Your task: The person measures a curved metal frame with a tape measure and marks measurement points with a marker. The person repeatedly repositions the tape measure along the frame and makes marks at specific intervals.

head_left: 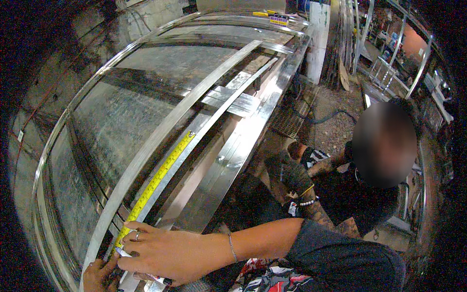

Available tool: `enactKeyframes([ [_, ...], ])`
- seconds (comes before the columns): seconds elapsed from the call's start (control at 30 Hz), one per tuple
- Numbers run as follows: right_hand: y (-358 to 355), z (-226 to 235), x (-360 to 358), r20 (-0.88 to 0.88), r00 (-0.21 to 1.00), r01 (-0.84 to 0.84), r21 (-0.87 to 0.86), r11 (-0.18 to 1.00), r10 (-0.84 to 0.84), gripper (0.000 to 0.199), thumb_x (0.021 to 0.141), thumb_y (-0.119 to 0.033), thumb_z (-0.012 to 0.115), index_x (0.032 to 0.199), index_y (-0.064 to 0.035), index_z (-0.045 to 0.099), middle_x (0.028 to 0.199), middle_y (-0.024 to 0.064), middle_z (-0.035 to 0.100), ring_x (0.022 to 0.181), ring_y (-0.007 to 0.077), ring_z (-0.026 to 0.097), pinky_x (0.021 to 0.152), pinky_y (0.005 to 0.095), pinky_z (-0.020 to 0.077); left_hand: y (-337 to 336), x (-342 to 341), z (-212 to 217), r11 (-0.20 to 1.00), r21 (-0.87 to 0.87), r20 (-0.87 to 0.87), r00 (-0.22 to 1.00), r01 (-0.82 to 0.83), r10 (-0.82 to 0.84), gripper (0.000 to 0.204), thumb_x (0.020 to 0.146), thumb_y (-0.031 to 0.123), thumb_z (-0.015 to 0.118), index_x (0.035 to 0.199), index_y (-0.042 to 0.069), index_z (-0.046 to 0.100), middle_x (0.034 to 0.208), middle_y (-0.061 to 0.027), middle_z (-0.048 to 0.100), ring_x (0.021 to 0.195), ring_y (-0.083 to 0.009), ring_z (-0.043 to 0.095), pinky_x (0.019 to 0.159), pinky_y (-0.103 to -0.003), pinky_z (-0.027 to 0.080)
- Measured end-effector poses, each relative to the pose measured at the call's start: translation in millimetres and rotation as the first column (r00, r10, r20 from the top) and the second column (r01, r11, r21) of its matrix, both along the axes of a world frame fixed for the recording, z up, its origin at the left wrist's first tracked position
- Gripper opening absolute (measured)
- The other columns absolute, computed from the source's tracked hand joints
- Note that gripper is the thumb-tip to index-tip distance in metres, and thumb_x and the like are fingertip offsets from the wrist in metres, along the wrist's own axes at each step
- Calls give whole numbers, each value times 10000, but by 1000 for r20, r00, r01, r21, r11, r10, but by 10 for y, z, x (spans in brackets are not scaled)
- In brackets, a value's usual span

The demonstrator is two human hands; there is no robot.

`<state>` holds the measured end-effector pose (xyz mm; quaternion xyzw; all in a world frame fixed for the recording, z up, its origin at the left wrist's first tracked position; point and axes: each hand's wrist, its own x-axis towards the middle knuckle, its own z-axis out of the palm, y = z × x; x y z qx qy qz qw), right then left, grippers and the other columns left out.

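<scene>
Along the strip (219,112) lies the tape (158,187), ending well short of the strip's far end. Right hand (160,253) fingers pinch a marker (123,252) beside it; left hand (97,275) fingers are partly hidden, so I cannot tell. Gaps separate strip, bar (160,132) and edge rail (241,138).

At the right, a co-worker (374,207) dressed in dark clothing is seen, with a pale beaded bracelet (308,202) and a yellow band (307,190) worn on one arm. Nearby, a grid-like crate (290,119) and a dark cable (335,117) are set on rough ground (327,136). Farther back, a white post (317,44) is flanked by long upright strips (335,46), and a pale ladder (382,75) is placed beyond. A small purple and yellow pack (278,21) is left near the post. A stained grey wall (158,17) is shown at the upper left.
</scene>
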<state>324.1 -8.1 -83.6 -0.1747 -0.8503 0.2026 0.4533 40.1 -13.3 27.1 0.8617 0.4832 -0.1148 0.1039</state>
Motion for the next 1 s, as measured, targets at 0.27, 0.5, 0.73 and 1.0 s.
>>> enactKeyframes([
  [0.27, 19, -42, -23, -20, 1000, 7, 8, 1000, -7, 326, 889, -189, 758, 1145, -46, 618, 1150, 214, 641, 1243, 434, 602, 1265, 613, 289, 23, -87, -47, 993, -105, 91, 994, -59, 68, 501, 963, -77, 578, 1456, -16, 640, 1343, -279, 648, 1130, -416, 721, 893, -457, 619],
  [0.5, 4, -50, 1, -6, 999, 33, 41, 999, -33, 362, 898, -189, 769, 1161, -41, 568, 1162, 209, 626, 1245, 408, 602, 1287, 623, 277, 32, -50, -25, 995, -81, 37, 998, -55, 58, 496, 961, -60, 603, 1451, -3, 647, 1294, -281, 667, 1097, -443, 713, 914, -458, 611],
  [0.73, 57, -115, -94, -16, 999, 35, 32, 999, -35, 346, 883, -178, 758, 1158, -55, 588, 1175, 224, 634, 1242, 450, 595, 1264, 637, 289, 18, -46, -38, 998, 54, -38, 999, 16, -14, 446, 999, 72, 655, 1444, 78, 680, 1225, -273, 695, 1009, -462, 694, 841, -508, 571],
  [1.0, 47, -109, -53, -30, 999, 14, 41, 999, -13, 362, 872, -178, 774, 1157, -44, 596, 1142, 219, 645, 1251, 453, 591, 1284, 652, 264, -1, 23, 13, 1000, 11, 10, 1000, 17, -17, 399, 1005, 29, 627, 1398, 22, 691, 1239, -272, 701, 1054, -464, 698, 885, -513, 576],
])
